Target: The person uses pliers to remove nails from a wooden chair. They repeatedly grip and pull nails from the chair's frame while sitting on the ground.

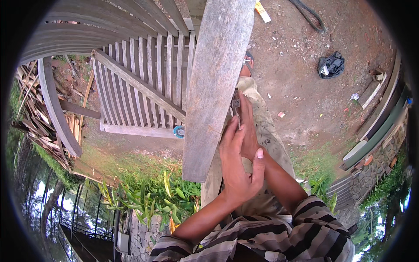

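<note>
A weathered grey board runs lengthwise in front of me, over my stained khaki trousers. At its right edge is a small metal fitting or tool, partly hidden by my fingers. My right hand holds it, fingers along the board's side. My left hand lies over my right, its bent fingers close together at the metal piece and the board's edge, thumb raised; what they grip is hidden. A sandalled foot shows beyond my hands.
Slatted wooden furniture lies left of the board, with a blue round object beside it. Scrap timber is piled far left. A dark plastic bag, hose, yellow-white tube and long boards lie right. Plants grow nearby.
</note>
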### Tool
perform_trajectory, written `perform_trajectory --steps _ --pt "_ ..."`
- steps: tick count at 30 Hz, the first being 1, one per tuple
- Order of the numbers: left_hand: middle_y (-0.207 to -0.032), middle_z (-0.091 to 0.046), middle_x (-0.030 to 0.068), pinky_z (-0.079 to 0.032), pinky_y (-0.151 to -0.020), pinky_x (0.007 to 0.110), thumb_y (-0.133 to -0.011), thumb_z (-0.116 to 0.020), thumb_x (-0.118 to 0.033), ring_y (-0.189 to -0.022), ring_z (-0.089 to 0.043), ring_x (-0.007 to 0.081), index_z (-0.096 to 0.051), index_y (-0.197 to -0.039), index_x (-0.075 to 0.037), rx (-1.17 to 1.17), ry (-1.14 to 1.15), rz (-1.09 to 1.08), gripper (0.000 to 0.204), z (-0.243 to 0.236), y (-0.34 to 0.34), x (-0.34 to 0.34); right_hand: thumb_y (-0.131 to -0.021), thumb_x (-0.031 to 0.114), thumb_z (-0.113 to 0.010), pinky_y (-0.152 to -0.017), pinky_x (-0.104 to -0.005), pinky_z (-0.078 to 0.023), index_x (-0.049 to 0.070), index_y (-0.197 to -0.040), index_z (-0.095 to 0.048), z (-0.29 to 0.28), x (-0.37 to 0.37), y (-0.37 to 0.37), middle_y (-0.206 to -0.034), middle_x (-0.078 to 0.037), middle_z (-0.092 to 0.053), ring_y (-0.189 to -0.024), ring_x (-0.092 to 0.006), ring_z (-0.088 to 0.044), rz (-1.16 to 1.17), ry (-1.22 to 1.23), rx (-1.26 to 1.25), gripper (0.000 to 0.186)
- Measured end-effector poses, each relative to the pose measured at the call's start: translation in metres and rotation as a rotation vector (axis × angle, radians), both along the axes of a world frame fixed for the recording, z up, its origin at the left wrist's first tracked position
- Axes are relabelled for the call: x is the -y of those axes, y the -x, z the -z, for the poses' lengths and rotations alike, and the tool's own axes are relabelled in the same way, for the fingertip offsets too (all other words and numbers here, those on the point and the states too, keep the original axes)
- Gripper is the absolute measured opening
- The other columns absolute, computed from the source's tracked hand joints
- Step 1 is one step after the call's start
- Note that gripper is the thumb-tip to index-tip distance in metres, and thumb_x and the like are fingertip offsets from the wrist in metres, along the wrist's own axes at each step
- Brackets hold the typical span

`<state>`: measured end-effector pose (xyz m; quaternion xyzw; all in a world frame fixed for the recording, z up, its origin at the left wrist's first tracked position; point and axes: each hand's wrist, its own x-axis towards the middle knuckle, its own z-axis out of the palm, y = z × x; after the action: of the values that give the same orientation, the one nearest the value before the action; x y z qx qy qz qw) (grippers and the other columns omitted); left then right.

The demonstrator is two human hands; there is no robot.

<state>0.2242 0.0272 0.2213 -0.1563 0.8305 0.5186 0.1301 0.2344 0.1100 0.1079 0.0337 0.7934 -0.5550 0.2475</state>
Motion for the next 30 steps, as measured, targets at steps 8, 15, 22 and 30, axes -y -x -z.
perform_trajectory --steps 8,15,22,30 --pt "-0.154 -0.04 0.0316 -0.041 -0.114 0.047 -0.096 -0.066 -0.007 -0.14 -0.048 0.0419 -0.039 -0.149 0.009 0.134 0.062 0.067 0.062 0.017 -0.01 -0.001 -0.07 -0.01 -0.069 -0.125 -0.053 -0.023 -0.003 -0.162 -0.017 0.036 0.004 -0.004 -0.162 -0.028 -0.027 -0.154 -0.0482 -0.023 0.073 0.148 -0.155 0.106" --pt "-0.147 -0.049 0.0298 -0.043 -0.114 0.045 -0.096 -0.065 -0.005 -0.134 -0.053 0.039 -0.041 -0.148 0.011 0.169 0.104 0.037 0.059 0.013 -0.019 0.002 -0.073 -0.004 -0.071 -0.123 -0.0529 -0.027 -0.004 -0.16 -0.021 0.044 0.016 -0.015 -0.158 -0.028 -0.033 -0.149 -0.0474 -0.031 0.166 0.191 -0.252 0.101" --pt "-0.145 -0.052 0.0294 -0.048 -0.11 0.045 -0.098 -0.064 -0.004 -0.129 -0.06 0.0383 -0.043 -0.146 0.013 0.174 0.1 0.053 0.055 0.017 -0.023 0.008 -0.077 0.009 -0.079 -0.121 -0.0536 -0.029 -0.002 -0.16 -0.023 0.05 0.023 -0.017 -0.156 -0.027 -0.035 -0.146 -0.0476 -0.036 0.193 0.214 -0.258 0.1" --pt "-0.142 -0.056 0.0298 -0.049 -0.11 0.045 -0.098 -0.063 -0.003 -0.128 -0.061 0.0384 -0.044 -0.145 0.014 0.191 0.092 0.05 0.053 0.02 -0.029 0.01 -0.073 0.018 -0.087 -0.121 -0.0544 -0.03 0.002 -0.16 -0.023 0.055 0.023 -0.013 -0.156 -0.026 -0.035 -0.145 -0.048 -0.036 0.18 0.201 -0.308 0.11"
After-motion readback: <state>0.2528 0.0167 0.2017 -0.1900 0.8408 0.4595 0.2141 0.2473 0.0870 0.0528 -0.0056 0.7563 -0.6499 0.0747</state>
